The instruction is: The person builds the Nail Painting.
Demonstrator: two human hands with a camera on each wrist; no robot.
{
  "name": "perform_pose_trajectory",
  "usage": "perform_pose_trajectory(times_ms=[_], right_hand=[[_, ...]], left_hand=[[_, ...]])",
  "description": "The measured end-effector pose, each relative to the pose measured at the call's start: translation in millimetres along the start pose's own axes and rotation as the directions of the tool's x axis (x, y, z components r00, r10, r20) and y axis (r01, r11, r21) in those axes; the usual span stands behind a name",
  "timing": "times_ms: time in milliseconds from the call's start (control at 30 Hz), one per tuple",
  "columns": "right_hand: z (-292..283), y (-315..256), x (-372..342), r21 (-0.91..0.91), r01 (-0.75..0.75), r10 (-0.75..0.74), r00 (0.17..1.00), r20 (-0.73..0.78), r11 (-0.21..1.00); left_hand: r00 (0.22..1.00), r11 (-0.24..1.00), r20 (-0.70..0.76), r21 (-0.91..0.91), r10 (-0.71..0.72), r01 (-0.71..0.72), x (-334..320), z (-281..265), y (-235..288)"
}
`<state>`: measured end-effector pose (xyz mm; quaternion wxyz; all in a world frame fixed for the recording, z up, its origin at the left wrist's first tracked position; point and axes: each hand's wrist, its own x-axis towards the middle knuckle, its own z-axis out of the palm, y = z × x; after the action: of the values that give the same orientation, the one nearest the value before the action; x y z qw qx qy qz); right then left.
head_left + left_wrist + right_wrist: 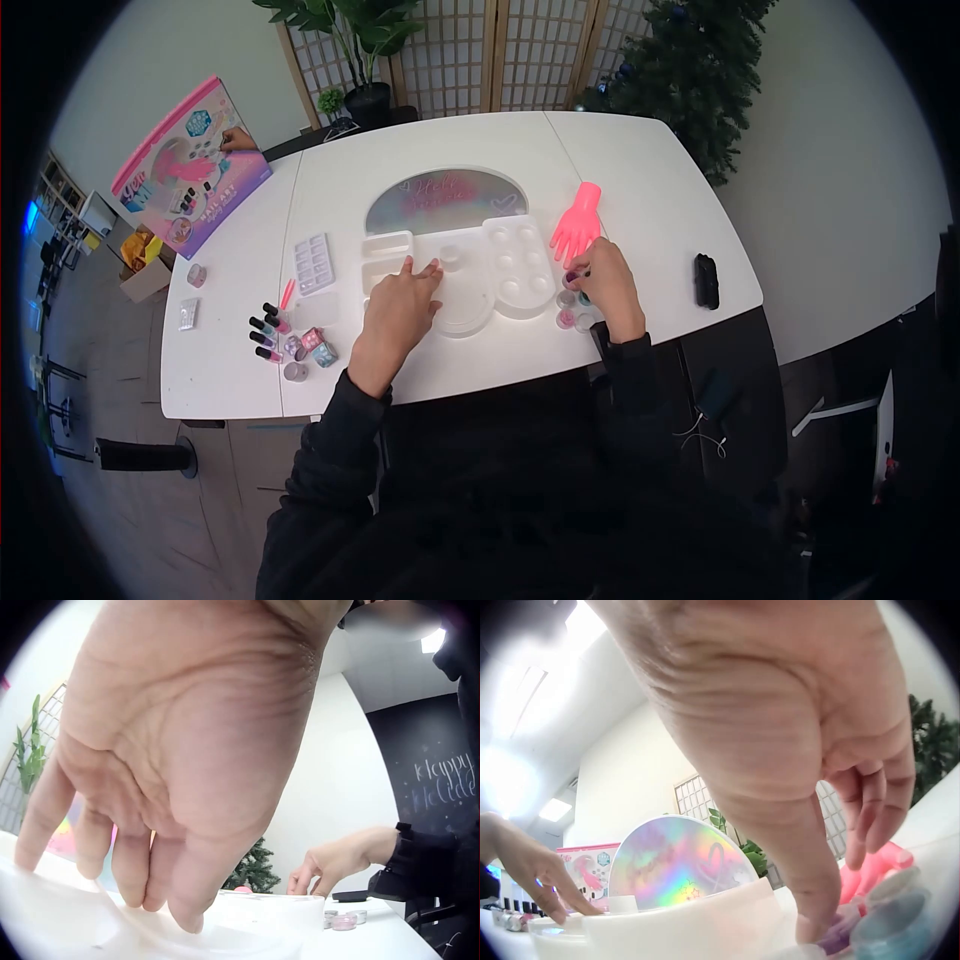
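My left hand (398, 318) rests its spread fingertips on the white plastic nail-art station (470, 325), beside a small round raised holder (450, 258). In the left wrist view its fingers (131, 870) point down onto the white surface. At the station's right side, my right hand (610, 285) pinches a small purple glitter pot (840, 928) between thumb and fingers. Other little pots, including a pink one (566, 319) and a light blue one (896, 930), stand close around it. A pink plastic model hand (578, 225) lies just beyond the right hand.
At the left are nail polish bottles (268, 338), glitter pots (295, 371), a white compartment tray (314, 263) and the product box (195, 165). A half-round holographic panel (445, 200) stands behind the station. A black case (706, 281) lies near the right edge.
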<state>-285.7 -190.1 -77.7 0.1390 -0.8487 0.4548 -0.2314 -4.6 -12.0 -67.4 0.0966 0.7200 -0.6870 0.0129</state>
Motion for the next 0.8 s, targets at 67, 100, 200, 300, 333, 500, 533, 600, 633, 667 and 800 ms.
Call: perform_pose_trajectory(times_ms=[67, 100, 200, 300, 333, 500, 533, 600, 633, 667, 800], right_hand=[[0, -1, 1, 0.030, -0.065, 0.066, 0.998, -0.005, 0.997], [-2, -2, 3, 0.035, -0.060, 0.060, 0.998, -0.002, 0.998], [-7, -5, 4, 0.034, -0.147, 0.145, 0.988, 0.057, 0.989], [-4, -7, 4, 0.020, -0.152, 0.151, 0.988, 0.019, 0.988], [-5, -12, 5, 0.026, -0.147, 0.146, 0.989, 0.027, 0.989], [-5, -19, -2, -0.028, -0.155, 0.156, 0.987, 0.027, 0.988], [-3, -15, -2, -0.025, -0.160, 0.160, 0.987, 0.005, 0.987], [7, -5, -5, -0.033, -0.104, 0.103, 0.994, -0.030, 0.994], [6, -6, -3, -0.034, -0.149, 0.150, 0.989, 0.010, 0.988], [4, -8, -4, -0.033, -0.151, 0.151, 0.988, 0.004, 0.988], [-7, -20, -3, -0.035, -0.166, 0.168, 0.985, 0.048, 0.985]], left_hand=[[1.000, 1.000, -0.005, 0.008, -0.020, 0.020, 1, -3, -2], [1.000, 1.000, -0.001, 0.012, -0.012, 0.012, 3, -4, -3], [1.000, 1.000, 0.019, 0.000, -0.001, 0.001, 3, -7, -3], [0.999, 1.000, 0.034, -0.007, 0.001, -0.001, 0, -10, -2], [0.999, 1.000, 0.032, -0.004, 0.008, -0.008, 0, -10, -2], [0.999, 1.000, 0.032, 0.020, 0.014, -0.015, 0, -10, -4], [0.999, 1.000, 0.045, -0.008, 0.021, -0.021, 2, -13, -7], [0.998, 0.999, 0.048, -0.027, 0.040, -0.038, 3, -22, -9], [0.997, 0.998, 0.063, -0.053, 0.039, -0.036, 2, -25, -11], [0.997, 0.998, 0.060, -0.050, 0.044, -0.041, 0, -23, -13], [0.999, 0.997, 0.015, -0.058, 0.052, -0.052, 1, -21, -13]])
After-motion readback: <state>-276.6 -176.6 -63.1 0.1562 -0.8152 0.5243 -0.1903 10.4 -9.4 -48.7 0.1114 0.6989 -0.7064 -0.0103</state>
